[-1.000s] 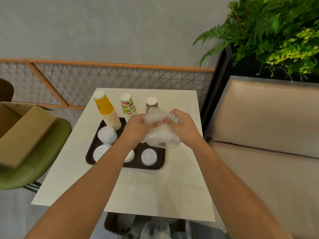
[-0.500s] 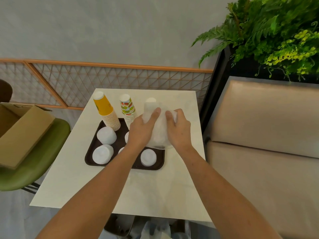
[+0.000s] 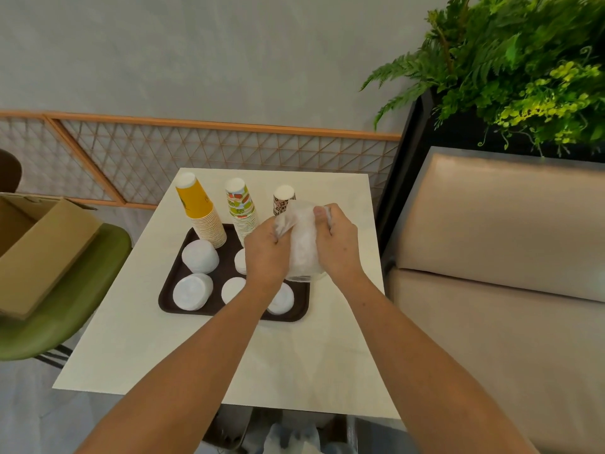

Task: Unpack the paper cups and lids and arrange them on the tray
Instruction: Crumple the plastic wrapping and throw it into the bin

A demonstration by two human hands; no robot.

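Both hands meet above the right half of the tray (image 3: 214, 309) and hold a clear plastic bag (image 3: 302, 244) between them. The left hand (image 3: 266, 250) has its fingers curled round the bag's upper left corner, bunching the film. The right hand (image 3: 337, 244) grips the other side, with its fingertips pinching the top. Something whitish fills the bag, too blurred through the film to name.

The dark brown tray lies on the pale worktop (image 3: 294, 355), under and to the left of the hands. It carries white lid stacks:
- Two (image 3: 200, 257) (image 3: 193, 291) lie well to the left of the left hand.
- One (image 3: 240, 260) is partly hidden behind that hand.
- One (image 3: 233, 290) lies just below its wrist.
- One (image 3: 281, 299) lies under the bag, toward the person.

Three upside-down cup stacks stand beyond the hands:
- A yellow stack (image 3: 196, 208) is on the tray's far left corner.
- A fruit-print stack (image 3: 240, 204) stands just beyond the left hand.
- A spotted stack (image 3: 283, 199) is touching or just behind the bag's top.

Far to the left, an open cardboard box (image 3: 39, 250) sits on a green chair (image 3: 82, 290). Its contents are out of view.
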